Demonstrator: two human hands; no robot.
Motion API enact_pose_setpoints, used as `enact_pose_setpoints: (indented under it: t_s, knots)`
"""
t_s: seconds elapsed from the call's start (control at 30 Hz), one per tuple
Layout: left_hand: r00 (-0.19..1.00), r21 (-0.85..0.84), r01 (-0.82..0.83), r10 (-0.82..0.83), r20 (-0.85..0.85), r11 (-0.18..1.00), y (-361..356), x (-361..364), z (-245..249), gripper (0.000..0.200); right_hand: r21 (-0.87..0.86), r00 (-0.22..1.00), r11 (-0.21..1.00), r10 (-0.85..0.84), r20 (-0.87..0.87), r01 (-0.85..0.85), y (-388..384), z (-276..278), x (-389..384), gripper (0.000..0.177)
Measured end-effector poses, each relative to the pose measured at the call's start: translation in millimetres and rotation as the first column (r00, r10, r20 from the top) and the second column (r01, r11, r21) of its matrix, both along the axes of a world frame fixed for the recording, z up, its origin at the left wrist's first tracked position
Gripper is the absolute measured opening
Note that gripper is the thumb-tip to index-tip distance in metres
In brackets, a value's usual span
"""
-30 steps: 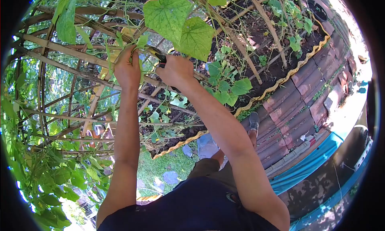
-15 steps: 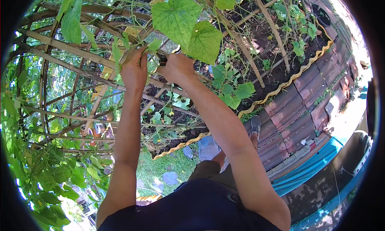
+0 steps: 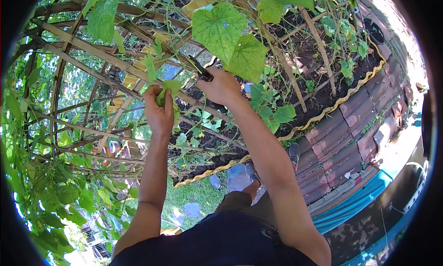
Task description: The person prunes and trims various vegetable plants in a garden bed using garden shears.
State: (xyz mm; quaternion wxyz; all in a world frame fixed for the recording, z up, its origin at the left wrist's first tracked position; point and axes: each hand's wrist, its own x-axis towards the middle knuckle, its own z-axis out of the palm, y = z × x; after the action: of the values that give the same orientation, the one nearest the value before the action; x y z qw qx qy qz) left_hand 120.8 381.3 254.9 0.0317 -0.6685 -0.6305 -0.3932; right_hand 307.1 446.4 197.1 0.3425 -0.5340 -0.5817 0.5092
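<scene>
Comparing with a second earlier, the left hand (image 3: 159, 113) was recorded as lowered away from the bamboo trellis (image 3: 92, 51), closed around a detached green leaf (image 3: 170, 87) held just below the lattice. The right hand (image 3: 224, 87) was kept raised at the vine, gripped around dark snips (image 3: 203, 72), just beneath two large leaves (image 3: 220, 28). One cut was judged completed. Containers: soil bed (image 3: 323, 88), yellow-edged, filled with dark earth and climbing plants; black pot (image 3: 373, 31), contents not discernible.

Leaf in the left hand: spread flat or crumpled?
Crumpled: the left hand grips the leaf bunched between its fingers; right hand holds shears.
</scene>
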Motion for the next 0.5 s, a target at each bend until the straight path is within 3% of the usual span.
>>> enact_pose_setpoints:
  t_s: [0.17,0.27,0.37,0.43,0.5]
  knots:
    - [0.997,-0.085,0.063,-0.066,-0.035,0.994,-13.5,-5.0,-13.0,0.021,0.001,0.998,0.999,-0.032,0.052,0.032,-17.5,-13.5,0.8,0.041]
    - [0.981,-0.258,0.126,-0.159,-0.109,0.958,-44.5,-9.0,-30.2,0.017,-0.036,0.993,0.996,-0.074,0.090,0.077,-45.4,-25.0,18.8,0.044]
    - [0.984,-0.461,0.148,-0.178,-0.021,0.875,-84.1,-30.7,-45.6,0.014,-0.104,0.989,0.983,-0.150,0.016,0.151,-87.2,-54.9,45.4,0.044]
    - [0.982,-0.539,0.035,0.070,0.174,0.842,-102.3,-71.5,-66.7,0.012,-0.148,0.978,0.967,-0.210,0.000,0.208,-118.5,-84.0,62.6,0.042]
    - [0.902,-0.579,-0.071,0.300,0.311,0.812,-111.5,-118.3,-77.1,0.012,-0.220,0.971,0.947,-0.238,0.000,0.232,-154.9,-111.7,79.4,0.039]
